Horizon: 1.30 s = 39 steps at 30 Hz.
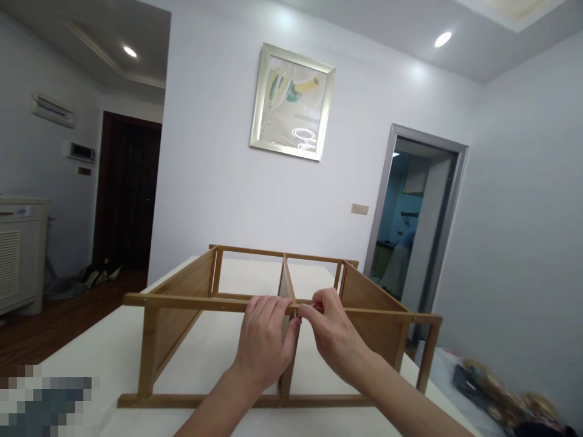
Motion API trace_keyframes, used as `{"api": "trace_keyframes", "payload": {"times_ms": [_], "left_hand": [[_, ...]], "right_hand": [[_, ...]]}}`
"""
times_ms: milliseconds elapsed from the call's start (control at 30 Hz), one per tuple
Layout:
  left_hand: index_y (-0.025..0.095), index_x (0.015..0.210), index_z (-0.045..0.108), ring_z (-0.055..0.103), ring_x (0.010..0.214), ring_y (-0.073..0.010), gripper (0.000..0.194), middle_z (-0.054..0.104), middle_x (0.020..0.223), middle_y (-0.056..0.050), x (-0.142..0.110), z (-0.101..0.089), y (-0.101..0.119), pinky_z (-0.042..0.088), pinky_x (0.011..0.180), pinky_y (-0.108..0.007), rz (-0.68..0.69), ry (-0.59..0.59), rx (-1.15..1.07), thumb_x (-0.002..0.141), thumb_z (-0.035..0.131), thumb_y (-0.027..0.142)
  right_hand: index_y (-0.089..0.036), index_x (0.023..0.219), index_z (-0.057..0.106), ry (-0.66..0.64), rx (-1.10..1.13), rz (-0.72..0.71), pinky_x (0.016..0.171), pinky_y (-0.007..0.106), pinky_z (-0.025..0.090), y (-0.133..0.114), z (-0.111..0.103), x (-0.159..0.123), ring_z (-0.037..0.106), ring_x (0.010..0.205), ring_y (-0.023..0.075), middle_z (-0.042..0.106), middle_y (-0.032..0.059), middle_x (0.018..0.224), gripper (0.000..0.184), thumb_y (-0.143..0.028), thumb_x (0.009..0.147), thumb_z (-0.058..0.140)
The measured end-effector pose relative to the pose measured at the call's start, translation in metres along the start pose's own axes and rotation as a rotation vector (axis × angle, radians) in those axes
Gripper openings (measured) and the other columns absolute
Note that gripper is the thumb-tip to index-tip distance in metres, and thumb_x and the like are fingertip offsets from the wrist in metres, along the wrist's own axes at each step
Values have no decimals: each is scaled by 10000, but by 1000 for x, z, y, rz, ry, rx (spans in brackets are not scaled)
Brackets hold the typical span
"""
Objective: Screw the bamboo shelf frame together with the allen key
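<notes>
A brown wooden shelf frame (182,301) lies on its side on a white table, with panels at both ends and a divider (286,279) in the middle. My left hand (266,334) is wrapped over its upper front rail, just left of where the divider joins. Close beside it, my right hand (328,318) pinches at the same joint, thumb and forefinger together. A small shiny metal bit (296,314) shows between the two hands at the rail. What the right fingertips hold is too small and covered to name.
The white table (104,358) extends around the frame on both sides. A white cabinet (22,255) stands at the left, near a dark door (127,194). A doorway (387,200) opens at the right. Blurred items (505,394) lie at the lower right.
</notes>
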State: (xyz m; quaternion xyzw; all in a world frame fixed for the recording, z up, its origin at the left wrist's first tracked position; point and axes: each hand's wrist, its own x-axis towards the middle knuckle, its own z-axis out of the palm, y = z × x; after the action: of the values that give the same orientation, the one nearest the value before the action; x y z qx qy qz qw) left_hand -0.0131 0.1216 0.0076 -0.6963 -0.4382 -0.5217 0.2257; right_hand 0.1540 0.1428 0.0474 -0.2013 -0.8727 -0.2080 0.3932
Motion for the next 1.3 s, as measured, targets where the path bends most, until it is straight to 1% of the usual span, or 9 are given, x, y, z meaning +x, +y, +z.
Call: {"api": "trace_keyframes", "payload": {"times_ms": [133, 233, 400, 500, 633, 733, 867, 1200, 1300], "left_hand": [[198, 1049, 601, 607, 898, -251, 164, 689, 931, -58, 1, 0, 1, 422, 877, -460, -32, 3, -24, 893, 552, 188], [204, 1022, 611, 607, 877, -245, 132, 691, 906, -47, 3, -1, 3, 421, 867, -458, -59, -10, -35, 899, 564, 205], [212, 998, 621, 608, 878, -242, 122, 693, 900, -38, 6, -3, 4, 419, 872, -457, -95, -36, -48, 886, 579, 187], [212, 1000, 623, 610, 878, -240, 122, 695, 894, -34, 6, -4, 4, 417, 882, -460, -99, -41, -41, 886, 587, 189], [203, 1008, 614, 614, 871, -244, 124, 692, 888, -40, 5, -2, 4, 423, 871, -456, -65, -27, -6, 888, 584, 184], [194, 1015, 605, 615, 869, -248, 125, 689, 890, -49, 3, 0, 3, 430, 861, -453, -27, -4, 36, 894, 576, 185], [186, 1026, 589, 614, 885, -256, 118, 683, 903, -66, 1, 4, 1, 432, 855, -455, 12, 12, 87, 918, 542, 189], [187, 1028, 571, 618, 877, -260, 108, 674, 893, -73, -2, 9, -3, 423, 848, -449, 75, 33, 150, 957, 497, 218], [194, 1030, 571, 616, 882, -264, 110, 671, 896, -74, -2, 9, -4, 419, 845, -446, 77, 30, 149, 955, 497, 224]], "right_hand": [[-159, 910, 599, -40, -13, -12, 677, 292, 433, 2, -4, 5, 407, 830, 184, 419, 61, 896, 256, 21, 906, 417], [-170, 887, 599, -49, 12, 23, 649, 290, 436, 4, -5, 7, 424, 811, 183, 432, 56, 872, 232, -3, 914, 441], [-187, 995, 617, -6, 54, 23, 659, 310, 456, 5, -6, 10, 459, 803, 189, 484, 53, 855, 231, -28, 932, 463], [-185, 975, 591, 30, 65, -1, 687, 327, 466, 5, -7, 10, 472, 804, 190, 524, 55, 852, 181, -43, 941, 483], [-154, 970, 581, 60, -52, -97, 720, 351, 464, 8, -7, 6, 480, 851, 207, 560, 98, 932, 119, -58, 939, 519], [-116, 1033, 588, 27, -161, -183, 726, 371, 454, 10, -7, 2, 476, 828, 212, 576, 99, 894, 128, -57, 937, 527], [-95, 1098, 591, -7, -278, -244, 722, 389, 440, 11, -10, -1, 485, 824, 222, 600, 111, 913, 164, -86, 949, 525], [-171, 960, 605, -55, -353, -202, 653, 381, 377, 11, -6, -12, 453, 731, 207, 575, 75, 816, 134, -123, 978, 482], [-155, 1022, 607, -48, -364, -211, 644, 371, 372, 10, -6, -13, 441, 730, 205, 570, 75, 812, 151, -105, 973, 473]]}}
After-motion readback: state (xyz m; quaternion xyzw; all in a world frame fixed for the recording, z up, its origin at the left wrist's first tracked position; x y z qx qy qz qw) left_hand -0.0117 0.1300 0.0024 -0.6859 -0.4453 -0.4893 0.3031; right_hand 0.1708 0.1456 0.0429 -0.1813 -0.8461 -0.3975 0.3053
